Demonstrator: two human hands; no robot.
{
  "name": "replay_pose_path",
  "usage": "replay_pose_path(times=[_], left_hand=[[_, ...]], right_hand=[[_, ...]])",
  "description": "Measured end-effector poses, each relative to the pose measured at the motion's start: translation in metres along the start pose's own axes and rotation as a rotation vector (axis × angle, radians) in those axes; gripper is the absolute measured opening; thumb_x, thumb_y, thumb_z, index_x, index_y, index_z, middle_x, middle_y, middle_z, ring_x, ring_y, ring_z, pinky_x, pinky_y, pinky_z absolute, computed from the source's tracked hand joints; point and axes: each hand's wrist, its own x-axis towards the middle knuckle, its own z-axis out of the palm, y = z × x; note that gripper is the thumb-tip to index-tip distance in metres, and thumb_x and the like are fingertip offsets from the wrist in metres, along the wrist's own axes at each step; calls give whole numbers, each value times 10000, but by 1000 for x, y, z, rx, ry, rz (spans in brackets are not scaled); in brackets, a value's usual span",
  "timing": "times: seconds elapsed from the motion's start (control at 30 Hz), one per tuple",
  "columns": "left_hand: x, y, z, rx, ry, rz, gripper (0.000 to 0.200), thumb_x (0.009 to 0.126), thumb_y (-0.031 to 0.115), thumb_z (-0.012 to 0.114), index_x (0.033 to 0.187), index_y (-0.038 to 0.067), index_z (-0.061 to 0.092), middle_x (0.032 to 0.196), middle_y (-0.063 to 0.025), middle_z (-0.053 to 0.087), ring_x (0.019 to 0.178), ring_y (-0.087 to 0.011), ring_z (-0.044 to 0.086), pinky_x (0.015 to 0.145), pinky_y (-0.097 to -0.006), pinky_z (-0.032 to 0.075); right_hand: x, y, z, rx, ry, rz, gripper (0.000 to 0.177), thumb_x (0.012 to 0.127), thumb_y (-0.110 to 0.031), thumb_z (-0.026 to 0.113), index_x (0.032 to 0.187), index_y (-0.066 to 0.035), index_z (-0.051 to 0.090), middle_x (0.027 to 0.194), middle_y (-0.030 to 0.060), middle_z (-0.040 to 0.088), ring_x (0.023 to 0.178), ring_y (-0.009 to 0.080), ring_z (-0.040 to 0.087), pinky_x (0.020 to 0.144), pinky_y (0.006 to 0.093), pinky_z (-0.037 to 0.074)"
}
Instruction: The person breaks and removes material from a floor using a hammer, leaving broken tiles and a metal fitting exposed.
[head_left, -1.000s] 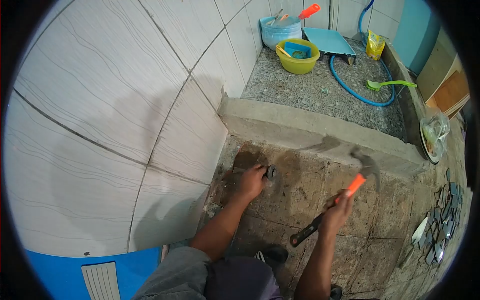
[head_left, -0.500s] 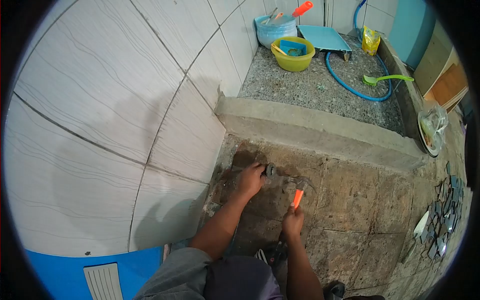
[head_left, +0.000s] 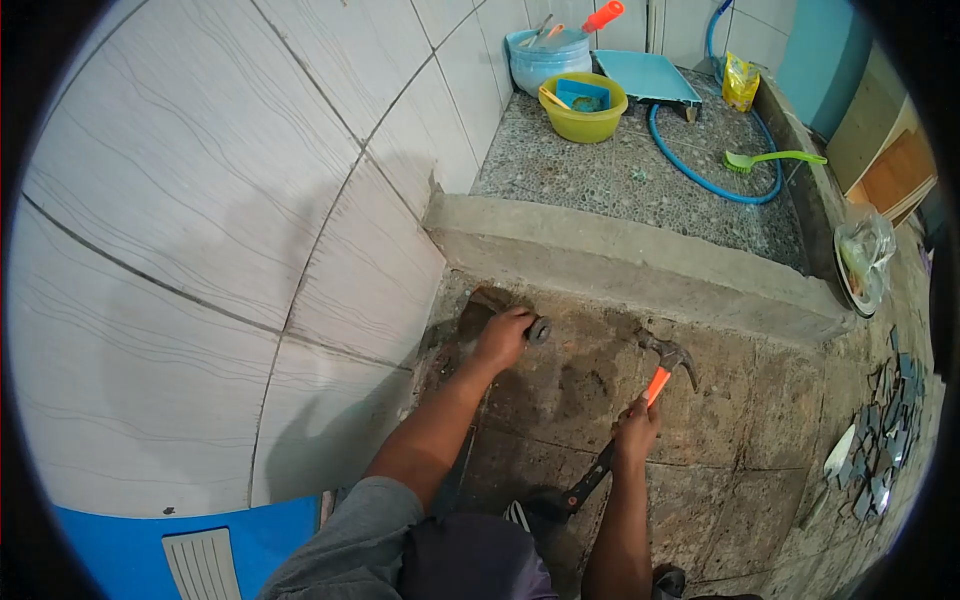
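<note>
My left hand (head_left: 502,342) is closed around a dark chisel (head_left: 540,330) with a round end that points to the right. The rest of the chisel is hidden by my fingers. It is low over the worn floor (head_left: 700,420), near the wall corner. In my right hand (head_left: 636,432) is a claw hammer (head_left: 657,385) with an orange and black handle, gripped around the middle. The hammer's metal head is up and to the right, apart from the chisel.
A raised concrete curb (head_left: 640,255) crosses ahead, with a pebbled floor behind it. There stand a yellow basin (head_left: 585,125), a light-blue bucket (head_left: 550,65), a blue tray (head_left: 650,78), a hose (head_left: 690,180) and a green brush (head_left: 770,158). Broken tile pieces (head_left: 890,430) and a trowel (head_left: 840,452) lie right.
The hammer has swung away to the right and slightly up from the chisel, along with my right hand. My left hand and the chisel have hardly moved.
</note>
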Motion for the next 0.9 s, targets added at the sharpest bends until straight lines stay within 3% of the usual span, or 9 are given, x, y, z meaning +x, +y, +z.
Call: replay_pose_path(times=[0.17,0.3,0.4,0.5,0.53,0.6,0.63,0.83,0.9], left_hand=[[-11,9,-10,3,40,43,367,785,-81,646,1143,-13,688,1188,-206,654,1108,-425,618,944,-522,523],[-6,2,-5,-7,97,51,378,771,-65,675,1144,1,688,1204,-202,655,1128,-428,613,947,-512,525],[0,3,-2,-21,121,12,372,764,-55,694,1133,-5,681,1212,-208,654,1137,-435,607,955,-500,527],[7,13,-16,-92,72,-59,371,765,-41,708,1133,-7,676,1207,-216,654,1133,-436,609,956,-495,530],[9,12,-18,-80,90,-55,367,767,-39,709,1131,-5,678,1204,-214,656,1131,-435,611,953,-494,531],[11,8,-14,-63,124,-49,358,771,-35,710,1126,-1,681,1199,-210,659,1129,-434,613,947,-493,533],[8,4,-7,-52,119,-29,358,771,-39,705,1126,2,683,1196,-205,661,1123,-433,615,943,-495,532],[7,10,-9,-29,55,-28,355,783,-69,666,1129,4,693,1218,-197,661,1120,-431,617,955,-500,530],[8,8,-5,-12,72,-51,354,789,-75,653,1132,3,694,1227,-200,656,1124,-431,616,961,-501,528]], right_hand=[[6,-13,-10,116,-10,-51,298,1098,-358,462,927,-114,475,649,-23,439,494,81,388,446,279,329],[-4,-63,-6,286,163,-343,307,1100,-357,452,929,-105,488,653,-2,452,507,84,405,439,262,341],[-14,-80,5,423,224,-508,295,1117,-317,406,959,-83,493,685,9,467,524,110,419,472,296,372],[-25,-30,41,359,273,-472,309,1110,-340,424,981,-73,512,713,25,495,555,123,463,503,289,393],[-10,34,62,456,149,-456,307,1101,-348,448,993,-72,526,715,24,501,567,130,477,514,288,396],[-23,60,90,3,-87,-417,331,1086,-361,488,984,-55,564,699,10,504,579,123,477,525,290,389],[-31,62,88,-547,-196,-370,356,1081,-365,503,963,-40,588,679,-4,500,579,111,464,526,292,381],[-20,11,58,-56,-155,-231,296,1079,-311,523,922,-60,541,659,-20,488,594,91,473,503,286,364],[-16,-29,44,168,-49,-377,300,1085,-336,502,918,-88,490,632,-28,431,570,82,447,479,251,351]])
